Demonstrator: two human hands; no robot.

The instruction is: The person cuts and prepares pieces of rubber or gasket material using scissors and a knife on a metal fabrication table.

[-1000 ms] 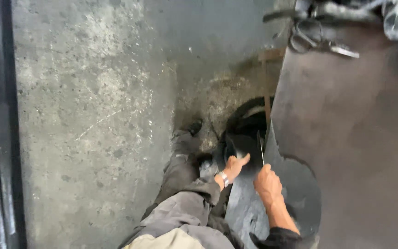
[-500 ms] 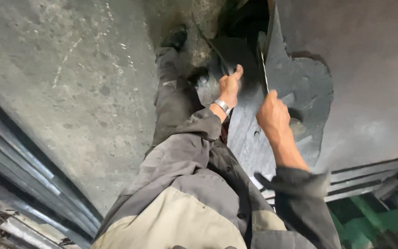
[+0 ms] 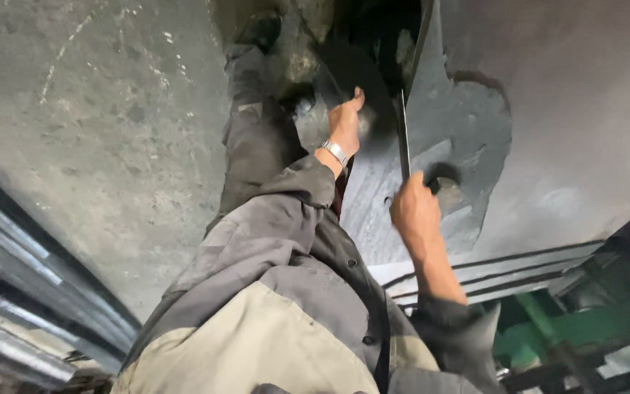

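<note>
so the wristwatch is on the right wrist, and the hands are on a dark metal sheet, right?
Not quite: the head view shows the wristwatch on the left wrist, not the right. The left hand and right hand are indeed on the dark metal sheet.

Rough grey concrete floor (image 3: 89,109) scuffed with pale scratches, ribbed metal rails (image 3: 30,270) along the left edge, green frame (image 3: 548,328) lower right, possibly machinery, dim flat light
</note>
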